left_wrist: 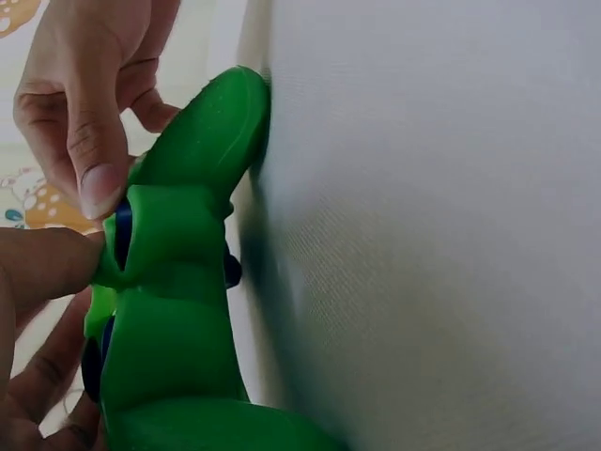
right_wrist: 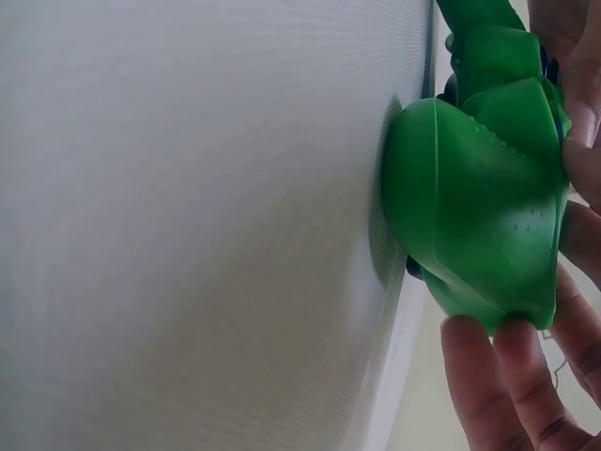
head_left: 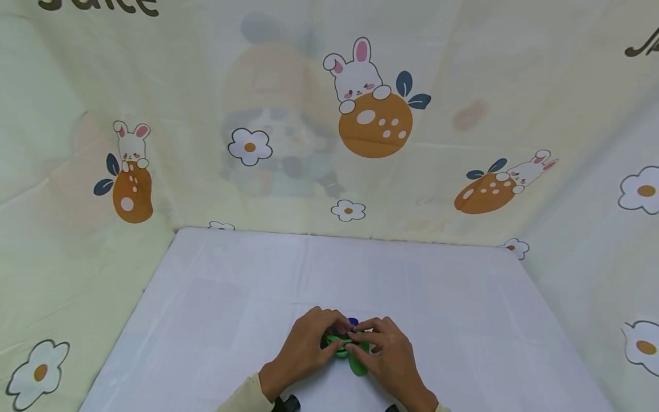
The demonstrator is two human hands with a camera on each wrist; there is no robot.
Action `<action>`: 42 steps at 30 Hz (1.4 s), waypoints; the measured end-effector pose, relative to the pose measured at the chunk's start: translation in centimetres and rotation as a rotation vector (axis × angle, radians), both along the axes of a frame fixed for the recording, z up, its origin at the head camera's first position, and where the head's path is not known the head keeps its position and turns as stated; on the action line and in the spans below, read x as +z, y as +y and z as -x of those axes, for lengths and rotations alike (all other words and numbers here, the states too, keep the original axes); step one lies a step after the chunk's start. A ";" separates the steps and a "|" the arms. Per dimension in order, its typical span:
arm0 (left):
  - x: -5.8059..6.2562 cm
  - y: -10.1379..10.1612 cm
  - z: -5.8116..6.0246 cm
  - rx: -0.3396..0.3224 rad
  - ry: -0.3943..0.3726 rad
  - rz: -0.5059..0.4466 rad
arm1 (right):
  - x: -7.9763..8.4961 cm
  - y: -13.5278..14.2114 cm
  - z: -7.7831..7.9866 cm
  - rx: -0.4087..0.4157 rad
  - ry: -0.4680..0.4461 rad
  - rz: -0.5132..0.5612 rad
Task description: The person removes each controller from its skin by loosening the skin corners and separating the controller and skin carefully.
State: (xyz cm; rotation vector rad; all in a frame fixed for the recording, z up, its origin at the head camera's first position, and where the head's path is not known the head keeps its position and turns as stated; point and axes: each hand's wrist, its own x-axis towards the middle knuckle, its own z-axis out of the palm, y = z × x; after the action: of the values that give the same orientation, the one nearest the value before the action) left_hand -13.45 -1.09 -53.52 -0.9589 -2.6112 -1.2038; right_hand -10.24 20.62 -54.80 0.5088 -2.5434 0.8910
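In the head view, a green toy (head_left: 358,364) sits on the tabletop (head_left: 412,280). The left hand (head_left: 311,342) is on its left, the right hand (head_left: 389,353) on its right. Both hands are bent, thumbs and fingers close together, holding the toy. A bit of blue (head_left: 353,321) peeks out at the toy's far side. Behind the toy hangs a cloth (head_left: 288,34) with bunnies.

In the left wrist view, dark blue parts stick out of the toy, and thumbs from both hands press its top.

In the right wrist view, the right hand's fingertips (right_wrist: 519,340) touch the toy's rounded end.
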 end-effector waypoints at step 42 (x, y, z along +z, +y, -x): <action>-0.7 -5.3 1.5 0.015 -0.254 -0.113 | 2.6 -2.9 1.4 0.034 -0.236 -0.069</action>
State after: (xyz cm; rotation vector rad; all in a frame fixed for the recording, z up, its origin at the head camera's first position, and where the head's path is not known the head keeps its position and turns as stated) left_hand -14.99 -6.39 -54.27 -0.8121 -2.6934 -1.5435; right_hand -11.64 17.70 -52.17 0.4945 -2.7948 0.9263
